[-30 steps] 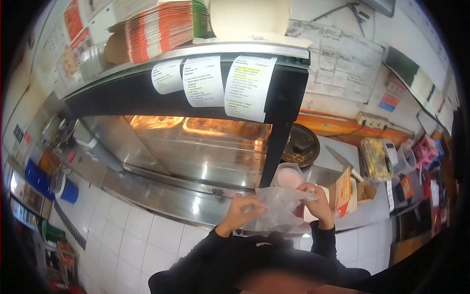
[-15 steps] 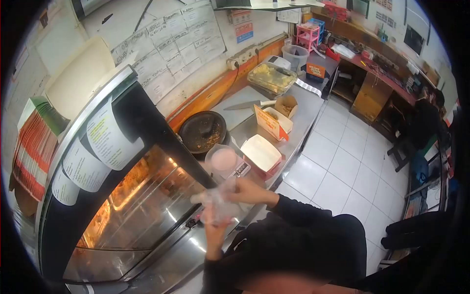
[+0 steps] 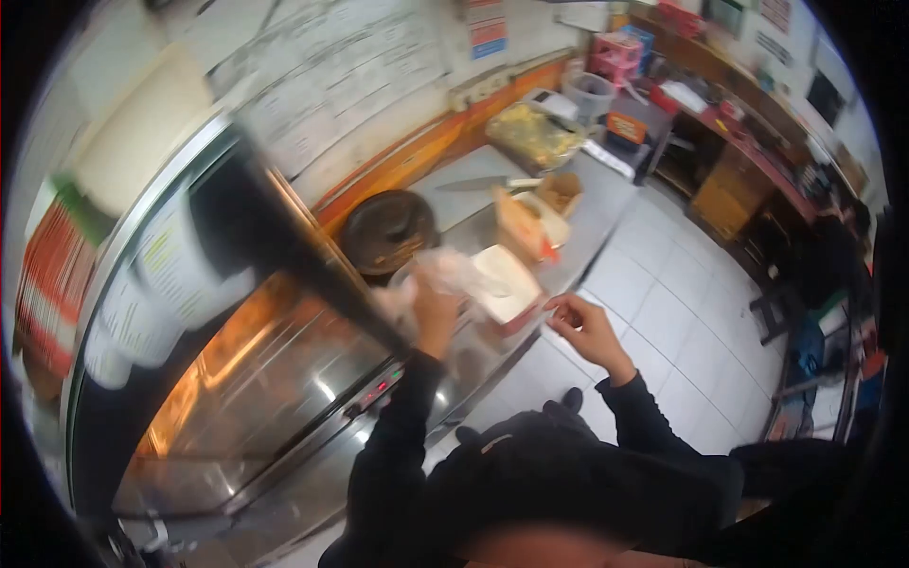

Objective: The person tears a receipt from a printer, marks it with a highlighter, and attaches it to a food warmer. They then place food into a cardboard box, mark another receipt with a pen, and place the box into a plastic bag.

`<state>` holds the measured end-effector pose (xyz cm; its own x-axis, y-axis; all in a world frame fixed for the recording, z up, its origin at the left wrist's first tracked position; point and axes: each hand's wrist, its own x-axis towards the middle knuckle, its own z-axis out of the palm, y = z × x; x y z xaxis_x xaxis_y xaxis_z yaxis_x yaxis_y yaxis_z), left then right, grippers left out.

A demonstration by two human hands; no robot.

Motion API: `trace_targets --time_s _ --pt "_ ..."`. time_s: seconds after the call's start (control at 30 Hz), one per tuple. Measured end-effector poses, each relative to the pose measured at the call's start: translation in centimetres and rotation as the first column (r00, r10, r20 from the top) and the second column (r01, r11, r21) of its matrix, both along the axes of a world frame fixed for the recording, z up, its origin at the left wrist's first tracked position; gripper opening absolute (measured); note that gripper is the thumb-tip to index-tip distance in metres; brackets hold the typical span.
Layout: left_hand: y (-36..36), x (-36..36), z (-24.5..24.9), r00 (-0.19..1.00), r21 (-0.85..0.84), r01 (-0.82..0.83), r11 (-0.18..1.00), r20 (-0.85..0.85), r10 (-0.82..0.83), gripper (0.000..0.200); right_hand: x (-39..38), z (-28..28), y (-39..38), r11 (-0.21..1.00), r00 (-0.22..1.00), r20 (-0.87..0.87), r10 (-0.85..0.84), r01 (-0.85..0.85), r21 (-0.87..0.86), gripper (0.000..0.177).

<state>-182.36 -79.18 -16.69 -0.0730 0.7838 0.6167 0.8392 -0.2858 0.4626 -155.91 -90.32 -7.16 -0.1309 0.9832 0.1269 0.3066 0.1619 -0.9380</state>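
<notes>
- In the head view I count two bare hands; the left hand (image 3: 436, 305) has its fingers closed, though blurred, on one clear plastic bag (image 3: 464, 274).
- That bag sits in front of the mortar's near side, and from here I see it overlap a corner of the white-lined box (image 3: 511, 290).
- My right hand (image 3: 589, 328) is loosely curled beside that box, a small gap between thumb and fingertips; I make out nothing in its hold.
- I count one more box with a raised orange flap (image 3: 516, 225); its contents are too blurred for me to tell.
- One brown carton (image 3: 561, 192) holds crumbly brown food.
- One dark mortar (image 3: 386, 230) has brown bits in it; one knife (image 3: 473, 184) lies past it.
- One clear tub (image 3: 535, 137) holds something yellowish.
- Food glows inside the glass cabinet (image 3: 284, 398).
- I count three paper slips (image 3: 175, 260) on the cabinet, some lines highlighted yellow; their print and the whiteboard (image 3: 327, 85) writing are too smeared for me to read.
</notes>
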Motion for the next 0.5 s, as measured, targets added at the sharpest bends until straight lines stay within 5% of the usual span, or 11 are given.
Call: trace_targets --time_s 0.03,0.1,0.13,0.17,0.2,0.23,0.27,0.3,0.4,0.43,0.5 --pt "1.8 -0.3 1.6 0.997 -0.134 0.024 0.991 0.07 -0.015 0.057 1.7 -0.3 -0.3 1.0 0.999 0.032 -0.019 0.019 0.01 0.017" --pt "7.7 -1.5 1.3 0.972 -0.118 -0.156 0.981 0.158 0.173 0.031 5.6 -1.6 -0.9 0.995 0.993 0.081 -0.086 0.082 0.05 0.019" --pt "10.7 -2.3 1.6 0.91 -0.155 -0.407 0.9 0.015 0.414 0.025 7.7 -1.5 -1.1 0.994 0.989 0.096 -0.108 0.11 -0.011 0.019" --pt "12.2 -2.3 3.9 0.791 -0.253 -0.595 0.763 -0.353 0.5 0.033 9.9 -1.4 -1.3 0.988 0.985 0.086 -0.15 0.153 -0.027 0.019" --pt "15.0 -4.5 0.8 0.844 -0.21 -0.482 0.851 0.148 0.515 0.039 12.2 -1.5 -1.6 0.981 0.98 0.077 -0.184 0.188 -0.047 0.018" --pt "17.4 -7.3 -1.5 0.596 -0.008 -0.66 0.751 -0.614 0.517 0.037 14.7 -1.7 -1.7 0.97 0.968 0.093 -0.234 0.239 -0.042 0.018" --pt "16.4 -6.0 0.9 0.516 -0.142 -0.736 0.662 -0.75 0.413 0.036 17.2 -2.0 -2.0 0.958 0.955 0.107 -0.277 0.283 -0.038 0.017" --pt "22.4 -14.3 -7.8 0.547 -0.058 -0.73 0.681 -0.646 0.532 0.048 18.7 -2.9 -1.7 0.945 0.94 0.121 -0.319 0.325 -0.036 0.017" --pt "22.1 -21.1 -13.1 0.646 -0.126 -0.674 0.727 -0.578 0.498 0.064 25.6 -4.4 -2.9 0.886 0.886 0.106 -0.451 0.459 -0.065 0.015" --pt "21.4 -20.8 -13.1 0.635 -0.15 -0.679 0.718 -0.612 0.473 0.055 27.5 -4.7 -3.1 0.868 0.871 0.115 -0.478 0.488 -0.088 0.015" --pt "20.8 -18.3 -13.4 0.383 -0.117 -0.832 0.543 -0.828 0.409 0.04 30.9 -5.0 -3.5 0.825 0.834 0.15 -0.531 0.549 -0.135 0.015"
